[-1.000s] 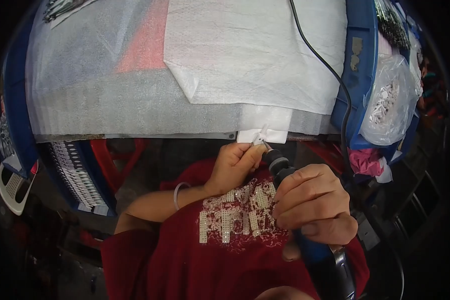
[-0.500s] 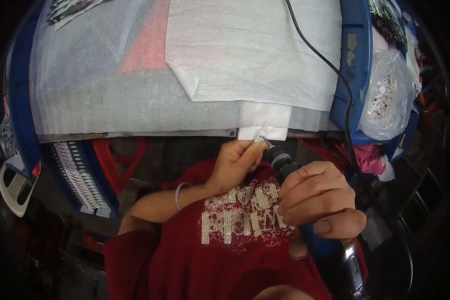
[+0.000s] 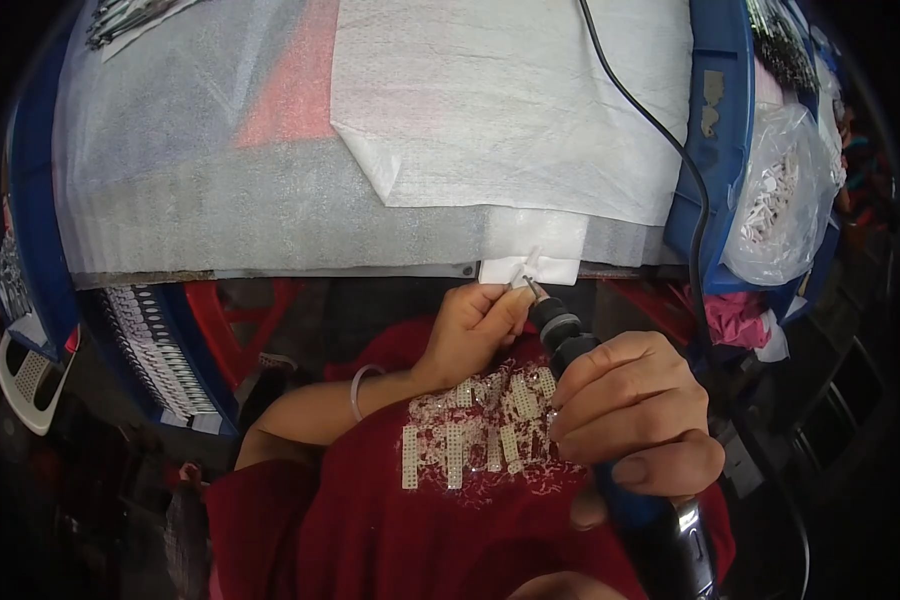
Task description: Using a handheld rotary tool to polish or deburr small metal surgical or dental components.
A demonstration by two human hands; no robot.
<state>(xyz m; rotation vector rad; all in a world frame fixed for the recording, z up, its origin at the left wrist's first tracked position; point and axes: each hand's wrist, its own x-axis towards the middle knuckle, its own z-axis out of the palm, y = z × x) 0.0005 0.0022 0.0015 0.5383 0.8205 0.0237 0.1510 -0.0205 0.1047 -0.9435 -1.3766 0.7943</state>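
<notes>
My left hand (image 3: 465, 335) is at the table's near edge, thumb and finger pinched on a small white piece (image 3: 519, 280). Most of that piece is hidden by the fingertips, so its full shape does not show. A black and blue rotary tool (image 3: 568, 335) lies in my right hand (image 3: 635, 410), fingers wrapped round its body. Its thin metal bit points up and left, at or very close to the white piece; contact cannot be made out. Behind them, a folded white pad (image 3: 535, 235) hangs slightly over the edge.
A black cable (image 3: 650, 118) runs over the white sheet (image 3: 510, 110) and down the right side. At right, a blue bin (image 3: 715, 150) stands beside a clear bag (image 3: 778, 200) of small white pieces. Metal rods (image 3: 120, 25) lie far left. Below left is a blue tray (image 3: 160, 350) of parts.
The tool's bit has tilted a little and shifted slightly left against the pinched piece. The table appears slightly shifted in view. Both hands keep their grips.
</notes>
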